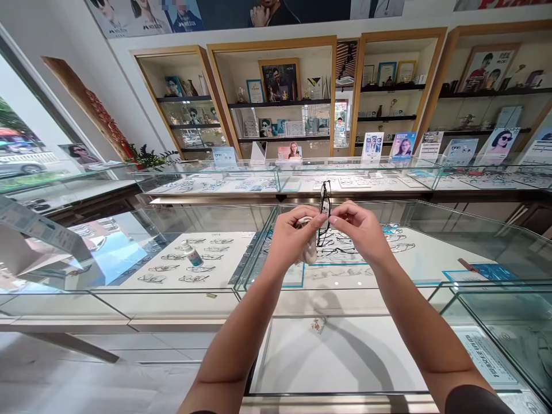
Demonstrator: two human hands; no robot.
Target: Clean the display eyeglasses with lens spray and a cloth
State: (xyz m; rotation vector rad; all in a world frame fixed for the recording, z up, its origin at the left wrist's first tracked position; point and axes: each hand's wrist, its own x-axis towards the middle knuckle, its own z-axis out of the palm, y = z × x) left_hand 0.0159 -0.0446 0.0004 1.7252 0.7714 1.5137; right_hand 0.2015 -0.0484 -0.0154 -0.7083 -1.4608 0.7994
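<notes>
A pair of dark-framed eyeglasses (324,198) is held up in front of me, turned nearly edge-on. My left hand (295,233) is closed, its thumb and index finger pinching the frame. A bunched white cloth (311,252) hangs from the same hand, under the fingers. From the other side, my right hand (356,227) is closed too, with thumb and fingertips pinched at the edge of the eyeglasses. Exactly which part of the frame those fingertips grip is too small to make out.
Below my hands is a glass display counter (263,253) with rows of eyeglasses inside. A small white bottle (192,254) stands on its left part. A small patterned packet (318,325) lies nearer me. More glass cases (241,183) and wall shelves (280,104) line the back.
</notes>
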